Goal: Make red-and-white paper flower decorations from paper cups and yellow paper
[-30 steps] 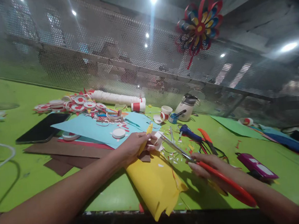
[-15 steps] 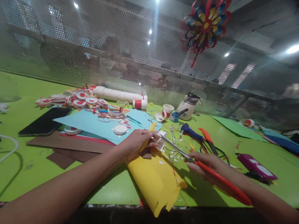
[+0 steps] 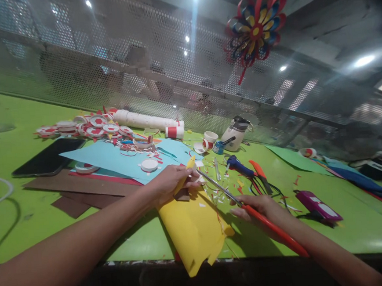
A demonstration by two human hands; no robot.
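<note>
My left hand is closed, pinching a narrow yellow paper strip above a curled yellow sheet that lies at the table's near edge. My right hand grips long red-handled scissors. Their metal blades point up-left and reach the yellow strip just beside my left fingers. Small paper scraps lie between the two hands.
On the green table lie a light-blue sheet, brown sheets, a black phone, red-and-white paper discs, a white tube, a glue pot, pliers and a purple case. A paper pinwheel hangs on the mesh screen.
The scissor blades have moved closer to the yellow strip in my left hand. The view has shifted slightly; both hands keep their grips.
</note>
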